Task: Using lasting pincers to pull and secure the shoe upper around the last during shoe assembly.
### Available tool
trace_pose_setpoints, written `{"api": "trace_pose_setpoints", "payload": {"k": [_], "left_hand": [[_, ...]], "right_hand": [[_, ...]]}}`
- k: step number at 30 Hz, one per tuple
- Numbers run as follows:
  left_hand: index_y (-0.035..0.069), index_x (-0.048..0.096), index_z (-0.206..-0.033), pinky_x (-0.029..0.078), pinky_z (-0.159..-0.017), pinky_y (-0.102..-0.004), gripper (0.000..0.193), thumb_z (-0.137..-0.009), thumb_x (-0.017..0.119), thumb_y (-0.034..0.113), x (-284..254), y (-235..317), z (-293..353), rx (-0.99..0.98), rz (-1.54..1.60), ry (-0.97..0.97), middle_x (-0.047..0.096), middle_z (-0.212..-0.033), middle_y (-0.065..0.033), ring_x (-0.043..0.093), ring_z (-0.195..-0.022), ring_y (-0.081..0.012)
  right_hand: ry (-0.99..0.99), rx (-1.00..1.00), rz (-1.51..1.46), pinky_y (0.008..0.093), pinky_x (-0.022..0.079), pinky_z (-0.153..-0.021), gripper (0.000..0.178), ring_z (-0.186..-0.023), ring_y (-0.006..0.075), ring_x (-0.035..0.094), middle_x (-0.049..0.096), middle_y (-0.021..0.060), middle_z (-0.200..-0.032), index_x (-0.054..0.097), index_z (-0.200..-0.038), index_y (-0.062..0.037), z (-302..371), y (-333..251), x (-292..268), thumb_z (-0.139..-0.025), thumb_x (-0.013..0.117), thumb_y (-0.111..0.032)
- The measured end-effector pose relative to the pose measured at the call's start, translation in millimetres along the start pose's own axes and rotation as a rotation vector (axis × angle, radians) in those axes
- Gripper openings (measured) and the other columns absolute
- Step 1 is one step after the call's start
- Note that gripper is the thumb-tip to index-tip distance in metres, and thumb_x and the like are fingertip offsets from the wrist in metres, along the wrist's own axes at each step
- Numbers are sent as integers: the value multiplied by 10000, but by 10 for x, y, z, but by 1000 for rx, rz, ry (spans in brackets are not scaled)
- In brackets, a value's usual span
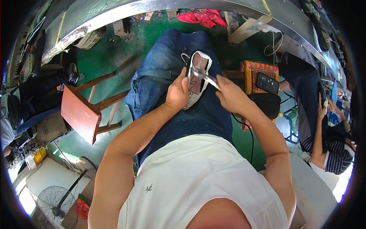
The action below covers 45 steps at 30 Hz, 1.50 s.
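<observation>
While it lay on the lap, the shoe upper (198,82) looked light, soft | left hand (177,93) fingers gripped its edge | right hand (230,95) fingers held metal scissors (204,75) | best held by rim.

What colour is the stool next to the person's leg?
The stool has a reddish-orange seat and brown wooden legs, seen best in the head view.

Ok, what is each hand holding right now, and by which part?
The left hand grips the white shoe by its side edge, on the lap. The right hand holds metal scissors by the handle end, blades over the shoe's opening.
</observation>
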<state>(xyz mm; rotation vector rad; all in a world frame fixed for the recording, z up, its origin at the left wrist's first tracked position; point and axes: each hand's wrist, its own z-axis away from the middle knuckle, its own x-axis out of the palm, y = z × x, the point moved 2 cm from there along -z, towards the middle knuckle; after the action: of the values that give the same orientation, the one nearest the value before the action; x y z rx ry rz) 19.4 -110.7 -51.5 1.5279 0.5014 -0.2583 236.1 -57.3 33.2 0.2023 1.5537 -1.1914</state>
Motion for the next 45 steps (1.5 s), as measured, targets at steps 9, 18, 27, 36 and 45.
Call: {"api": "trace_pose_setpoints", "payload": {"k": [9, 18, 27, 36, 45], "left_hand": [[160, 332, -1567, 522, -976, -490, 536, -1055, 448, 265, -107, 181, -182, 95, -322, -360, 499, -1396, -351, 586, -1165, -504], [188, 195, -1609, 529, -966, -480, 636, -1053, 427, 391, -247, 630, -350, -6, -634, -723, 443, -1419, -410, 635, -1101, -502], [-60, 332, -1522, 407, -1099, -392, 670, -1047, 477, 389, -164, 1, 214, -323, 58, -315, 535, -1381, -349, 529, -1320, -425], [-53, 287, -1545, 424, -1082, -360, 698, -1026, 558, 327, -219, -50, 146, -276, 83, -413, 542, -1390, -332, 554, -1309, -377], [-14, 119, -1594, 413, -1101, -350, 979, -880, 755, 196, -315, 80, 164, -289, 66, -609, 545, -1407, -268, 562, -1294, -320]], "right_hand": [[-429, 391, -317, 435, 534, -724, 218, -779, 359, 682, 682, 185, -832, 593, -1005, 10, -197, 342, -229, -945, 626, -197], [-170, 187, -70, 545, 494, -807, 417, -888, 474, 647, 669, 290, -893, 591, -964, 46, -398, 293, 106, -1027, 523, -361], [-217, 241, -336, 542, 492, -795, 427, -887, 473, 645, 668, 283, -903, 573, -1004, 41, -275, 13, -50, -1037, 499, -379], [-239, 190, -350, 532, 492, -833, 438, -939, 474, 642, 662, 299, -961, 580, -1033, 59, -68, -131, 102, -1052, 467, -363], [-351, 175, -119, 523, 491, -822, 449, -926, 483, 628, 666, 268, -912, 592, -996, 25, 74, -84, 220, -1055, 453, -399]]}}
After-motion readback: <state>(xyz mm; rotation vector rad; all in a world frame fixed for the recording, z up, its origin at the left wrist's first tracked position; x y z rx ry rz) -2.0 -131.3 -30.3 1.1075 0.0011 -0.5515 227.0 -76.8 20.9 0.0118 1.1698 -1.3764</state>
